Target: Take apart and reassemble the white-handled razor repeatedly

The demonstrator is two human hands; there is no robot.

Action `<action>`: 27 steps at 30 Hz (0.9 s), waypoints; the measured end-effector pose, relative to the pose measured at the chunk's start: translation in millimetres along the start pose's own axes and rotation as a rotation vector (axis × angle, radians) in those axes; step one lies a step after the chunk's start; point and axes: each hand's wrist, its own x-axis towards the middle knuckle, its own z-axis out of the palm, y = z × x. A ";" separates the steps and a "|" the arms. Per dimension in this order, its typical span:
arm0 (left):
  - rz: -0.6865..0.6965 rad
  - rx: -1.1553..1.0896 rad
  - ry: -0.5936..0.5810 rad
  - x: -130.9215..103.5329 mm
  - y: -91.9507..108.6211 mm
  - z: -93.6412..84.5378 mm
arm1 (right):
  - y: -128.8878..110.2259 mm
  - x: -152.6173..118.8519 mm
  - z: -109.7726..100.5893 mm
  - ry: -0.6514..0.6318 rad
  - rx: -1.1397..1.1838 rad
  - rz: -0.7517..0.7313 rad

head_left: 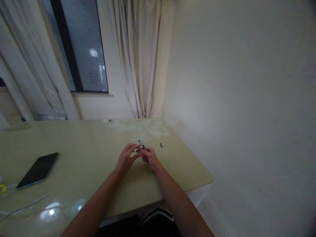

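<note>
Both hands meet over the table's right part, around a small dark and silvery object with a thin piece sticking up from it. Its exact kind is too small to make out. My left hand pinches its left side between thumb and fingers. From the right, my right hand grips it with closed fingers, which hide part of it. A small dark greenish piece lies on the table just beyond and right of my right hand.
The pale, glossy table ends at a rounded right corner beside the wall. A black tablet lies at left, with a white cable nearer me. Another small dark piece rests near the far edge, below the curtain.
</note>
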 end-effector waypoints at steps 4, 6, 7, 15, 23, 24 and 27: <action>-0.019 -0.014 0.005 1.3 2.8 -1.7 | 0.1 0.2 0.0 -0.019 0.056 0.026; -0.027 -0.021 0.001 1.6 4.8 -1.8 | 0.7 0.8 -0.2 -0.024 0.080 0.036; -0.033 -0.024 0.000 1.6 5.7 -1.8 | 0.9 1.1 -0.4 -0.025 0.090 0.040; -0.086 -0.047 -0.009 1.9 6.4 -2.9 | -1.5 0.7 -0.7 -0.012 0.135 0.037; -0.121 -0.123 -0.012 3.8 11.1 1.4 | -1.8 -0.2 -1.8 -0.078 0.217 0.071; -0.127 -0.132 -0.013 3.9 12.8 2.0 | -1.8 -0.5 -1.7 -0.084 0.227 0.070; -0.148 -0.155 -0.019 4.3 17.3 2.8 | -1.7 -1.1 -1.3 -0.091 0.245 0.060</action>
